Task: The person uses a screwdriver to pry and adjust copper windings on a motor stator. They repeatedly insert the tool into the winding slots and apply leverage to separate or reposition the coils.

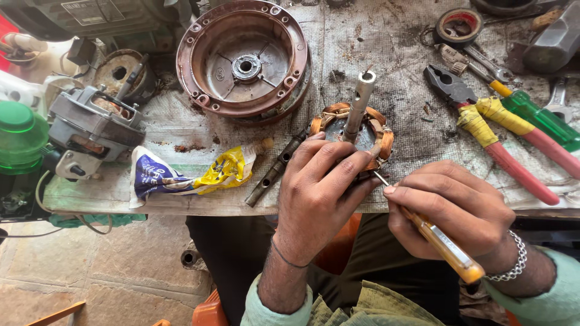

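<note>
carefully working on the stator

now the left hand (320, 193) grips the stator (353, 136) near the middle of the frame, fingers curled on its rim. the right hand (450, 211) pinches a screwdriver (435, 241), its tip at the lower right coils. to my judgement, the tip should stay shallow and the stator steady, so the copper wire is not scratched.

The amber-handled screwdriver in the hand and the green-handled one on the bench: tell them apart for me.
The amber-handled screwdriver is gripped in the right hand, its tip at the copper-wound stator that the left hand steadies; the green-handled screwdriver lies untouched on the bench. The amber handle is slim; the green one looks thicker. Both handles are translucent.
</note>
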`<move>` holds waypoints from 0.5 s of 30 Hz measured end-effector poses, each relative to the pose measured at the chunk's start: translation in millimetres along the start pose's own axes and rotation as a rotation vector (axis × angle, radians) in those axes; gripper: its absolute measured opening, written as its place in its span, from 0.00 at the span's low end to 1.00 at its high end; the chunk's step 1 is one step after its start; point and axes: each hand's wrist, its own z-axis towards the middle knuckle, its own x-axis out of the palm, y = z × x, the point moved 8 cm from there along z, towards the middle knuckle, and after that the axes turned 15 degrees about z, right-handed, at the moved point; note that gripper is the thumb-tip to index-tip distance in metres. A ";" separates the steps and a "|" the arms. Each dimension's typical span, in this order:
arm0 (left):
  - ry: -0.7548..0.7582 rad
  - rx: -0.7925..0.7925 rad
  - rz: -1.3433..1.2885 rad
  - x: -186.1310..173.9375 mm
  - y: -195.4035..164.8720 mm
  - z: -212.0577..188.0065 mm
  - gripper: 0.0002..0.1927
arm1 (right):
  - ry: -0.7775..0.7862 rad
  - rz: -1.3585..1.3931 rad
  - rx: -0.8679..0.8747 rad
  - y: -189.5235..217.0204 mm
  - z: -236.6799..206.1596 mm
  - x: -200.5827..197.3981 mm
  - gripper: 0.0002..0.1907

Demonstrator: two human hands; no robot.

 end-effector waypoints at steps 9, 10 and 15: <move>-0.006 0.028 0.036 -0.9 -4.0 0.4 0.18 | -0.040 -0.080 -0.064 6.6 2.2 4.0 0.15; -0.004 0.028 0.038 -1.1 -4.5 0.1 0.18 | -0.041 -0.097 -0.080 7.6 2.3 4.4 0.15; -0.006 0.016 0.034 -1.9 -3.2 0.4 0.19 | -0.010 -0.149 -0.145 12.5 -0.4 7.5 0.13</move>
